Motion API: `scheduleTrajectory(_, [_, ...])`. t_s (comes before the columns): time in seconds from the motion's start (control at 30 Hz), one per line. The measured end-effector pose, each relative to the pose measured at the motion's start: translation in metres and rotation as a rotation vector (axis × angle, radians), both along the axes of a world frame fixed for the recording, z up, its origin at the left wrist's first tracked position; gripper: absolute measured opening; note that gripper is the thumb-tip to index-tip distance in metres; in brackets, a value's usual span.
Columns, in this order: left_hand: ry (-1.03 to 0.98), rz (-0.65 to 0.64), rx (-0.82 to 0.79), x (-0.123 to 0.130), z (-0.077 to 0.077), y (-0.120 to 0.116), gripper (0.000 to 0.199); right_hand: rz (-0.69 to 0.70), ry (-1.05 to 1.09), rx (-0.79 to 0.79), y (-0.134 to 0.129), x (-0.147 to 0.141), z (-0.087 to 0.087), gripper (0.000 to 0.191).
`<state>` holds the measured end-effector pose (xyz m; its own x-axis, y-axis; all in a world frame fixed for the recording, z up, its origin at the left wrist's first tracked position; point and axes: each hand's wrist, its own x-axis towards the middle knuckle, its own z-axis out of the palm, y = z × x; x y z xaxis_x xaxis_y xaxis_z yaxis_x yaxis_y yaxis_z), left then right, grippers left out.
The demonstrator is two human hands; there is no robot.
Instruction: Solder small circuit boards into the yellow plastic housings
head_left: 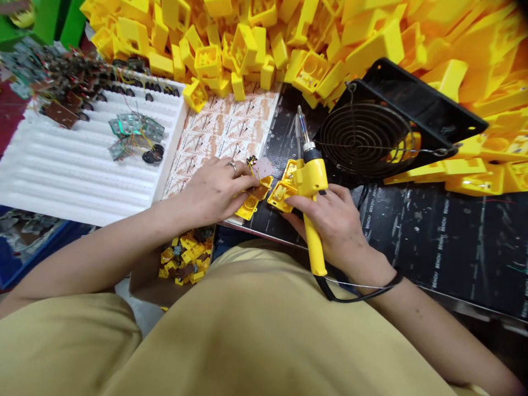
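Observation:
My left hand (225,184), with a ring on one finger, is closed on a yellow plastic case half (247,210) at the bench edge. A brown circuit board (260,191) lies in that half, and a pale round disc (263,168) with thin wires is by the fingertips. My right hand (336,223) is wrapped round a yellow soldering iron (312,179), its metal tip pointing away from me. Its thumb also reaches a second yellow case half (281,196), just right of the first. Whether it grips that half I cannot tell.
Yellow cases (247,49) are heaped across the back. A black fan (363,137) with a wire guard stands right of the iron. On the left, a white foam tray (82,170) bears wired circuit boards (136,129). A box of yellow parts (187,258) sits below the bench edge.

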<state>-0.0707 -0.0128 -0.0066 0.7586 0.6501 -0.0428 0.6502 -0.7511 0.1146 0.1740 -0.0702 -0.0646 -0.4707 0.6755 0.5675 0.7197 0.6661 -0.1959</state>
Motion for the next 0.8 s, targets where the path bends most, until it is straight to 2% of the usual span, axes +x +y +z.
scheduleTrajectory(0.13, [-0.181,0.078,-0.190,0.007,0.011,0.011,0.033,0.020,0.028,-0.035,-0.002,0.006,0.002,0.023])
scheduleTrajectory(0.27, [-0.357,0.290,-0.424,0.012,0.014,0.019,0.036,0.032,0.053,-0.048,-0.004,0.008,0.003,0.023])
scheduleTrajectory(0.37, [-0.313,0.368,-0.426,0.011,0.008,0.019,0.036,0.048,0.064,-0.055,-0.003,0.008,0.003,0.023])
scheduleTrajectory(0.47, [-0.145,0.378,-0.315,0.007,0.002,0.015,0.032,0.051,0.082,-0.060,-0.002,0.007,0.002,0.023])
scheduleTrajectory(0.57, [0.005,0.324,-0.133,0.002,0.001,0.012,0.032,0.050,0.098,-0.066,-0.001,0.006,0.002,0.023])
scheduleTrajectory(0.63, [0.006,0.232,-0.030,-0.001,0.002,0.012,0.033,0.049,0.102,-0.070,-0.001,0.006,0.001,0.023])
scheduleTrajectory(0.73, [-0.063,0.029,-0.004,-0.003,0.007,0.012,0.035,0.042,0.104,-0.068,-0.001,0.005,0.002,0.023])
scheduleTrajectory(0.8, [-0.031,-0.105,-0.008,-0.004,0.010,0.012,0.037,0.035,0.102,-0.067,-0.002,0.004,0.003,0.023])
